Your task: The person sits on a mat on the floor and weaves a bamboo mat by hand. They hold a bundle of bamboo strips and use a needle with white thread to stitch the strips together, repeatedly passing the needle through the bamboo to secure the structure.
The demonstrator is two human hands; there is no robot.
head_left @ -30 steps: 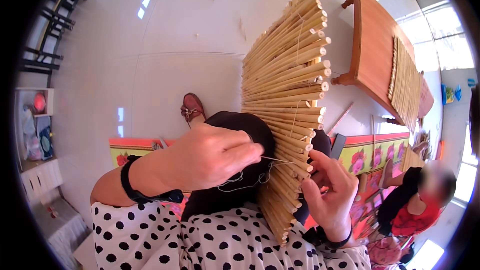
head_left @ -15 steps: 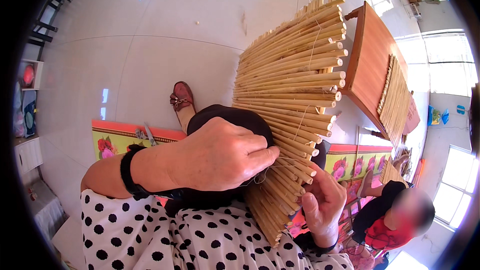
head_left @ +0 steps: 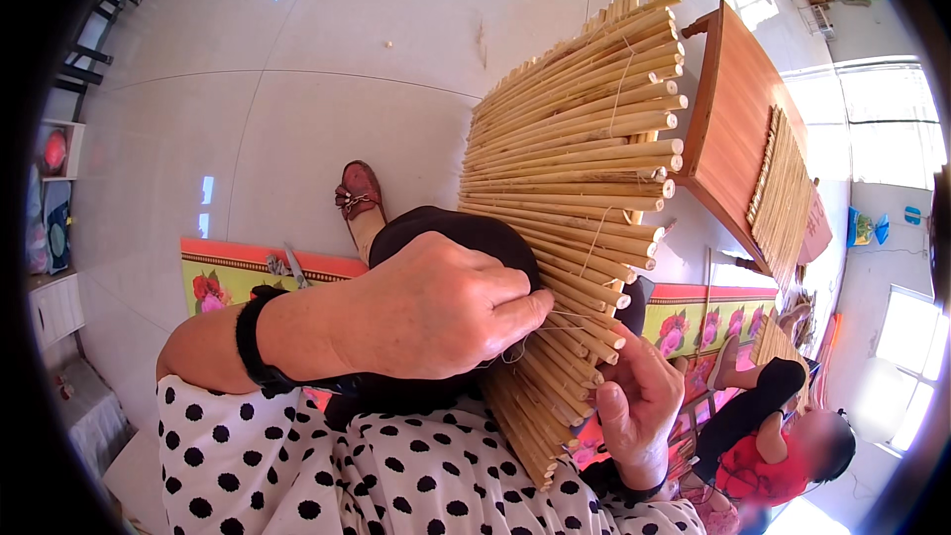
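Note:
A mat of pale round reeds [head_left: 570, 154], tied together with thin thread, lies across my lap and slants away to the upper right. My left hand [head_left: 441, 307], with a black band on its wrist, is closed in a pinch at the mat's near left side. Fine thread [head_left: 570, 325] runs from its fingertips over the reeds. At the reeds' cut ends, my right hand [head_left: 639, 401] curls its fingers round the mat's edge, the thumb on the near side. Some of its fingertips are hidden behind the reeds.
A wooden table [head_left: 738, 124] at the right bears another reed mat [head_left: 778, 198]. Scissors [head_left: 295, 266] lie on a flowered mat [head_left: 238, 287] at the left. Another person in a red top [head_left: 753, 466] sits at the lower right beside reed work.
My hands and the reed mat stay almost where they were. The person at the lower right has shifted, and a bent arm now shows in front of the red top.

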